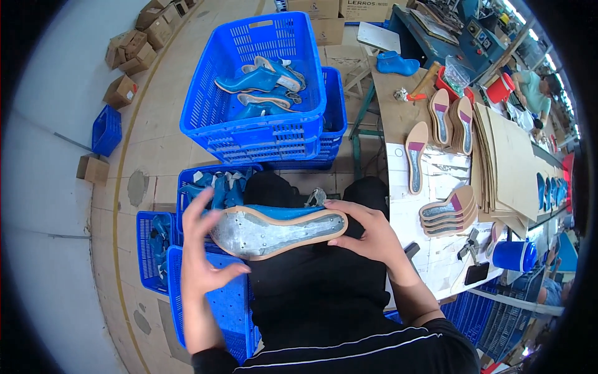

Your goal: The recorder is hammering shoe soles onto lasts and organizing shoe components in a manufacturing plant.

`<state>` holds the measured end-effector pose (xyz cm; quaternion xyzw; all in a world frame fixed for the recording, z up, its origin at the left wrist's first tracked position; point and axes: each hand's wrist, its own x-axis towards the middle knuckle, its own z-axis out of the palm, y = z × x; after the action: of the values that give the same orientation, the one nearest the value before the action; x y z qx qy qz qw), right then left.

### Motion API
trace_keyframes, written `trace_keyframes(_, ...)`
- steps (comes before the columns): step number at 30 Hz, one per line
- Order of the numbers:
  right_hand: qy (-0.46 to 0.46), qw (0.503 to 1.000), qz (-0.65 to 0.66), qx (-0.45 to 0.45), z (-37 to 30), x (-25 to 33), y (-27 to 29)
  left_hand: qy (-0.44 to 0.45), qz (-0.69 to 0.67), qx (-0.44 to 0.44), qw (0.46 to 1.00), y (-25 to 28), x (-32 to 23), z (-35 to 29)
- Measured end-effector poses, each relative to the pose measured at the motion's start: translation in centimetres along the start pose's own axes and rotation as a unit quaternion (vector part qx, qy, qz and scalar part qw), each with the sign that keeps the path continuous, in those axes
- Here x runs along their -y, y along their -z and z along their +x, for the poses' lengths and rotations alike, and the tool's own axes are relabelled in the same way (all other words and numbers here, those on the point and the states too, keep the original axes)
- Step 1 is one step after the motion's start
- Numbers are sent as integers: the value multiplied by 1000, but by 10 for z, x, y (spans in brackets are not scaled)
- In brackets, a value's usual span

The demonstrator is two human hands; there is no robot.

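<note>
A blue shoe last (280,215) lies sideways over my lap, its underside turned up. That underside is a dull silver-grey surface with small round marks, bordered by a tan insole rim. My right hand (364,230) pinches its narrow end, thumb on the near edge and fingers on the far edge. Beside the wide end is my left hand (202,246), open, its fingers spread and slightly blurred; whether a fingertip touches the rim I cannot tell. On the table to the right lie a single tan insole (415,156) and a fanned stack of insoles (450,212).
A large blue crate (252,134) with several blue lasts stands ahead. Lower blue crates (152,218) are at my left, one bluish and bare inside (221,299). The table (398,93) bears insole stacks (462,124), brown boards (504,156), a hammer (427,81) and a blue jug (516,255).
</note>
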<state>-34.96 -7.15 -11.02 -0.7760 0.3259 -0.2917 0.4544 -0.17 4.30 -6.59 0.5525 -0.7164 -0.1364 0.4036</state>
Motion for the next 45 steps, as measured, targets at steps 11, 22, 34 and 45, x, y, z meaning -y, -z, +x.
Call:
trace_keyframes(11, 19, 1000, 20, 9, 3, -6, 1, -50, 163, 192, 966, 12, -40, 44)
trace_keyframes(22, -100, 916, 383, 70, -5, -49, -1, -67, 175, 187, 964, 10, -34, 44)
trace_keyframes(34, -110, 877, 467, 17, -4, -77, -19, -45, 170, 193, 965, 8, -41, 44)
trace_keyframes(45, -109, 870, 480, 23, -2, -79, -19, -19, 183, 193, 964, 6, -52, 37)
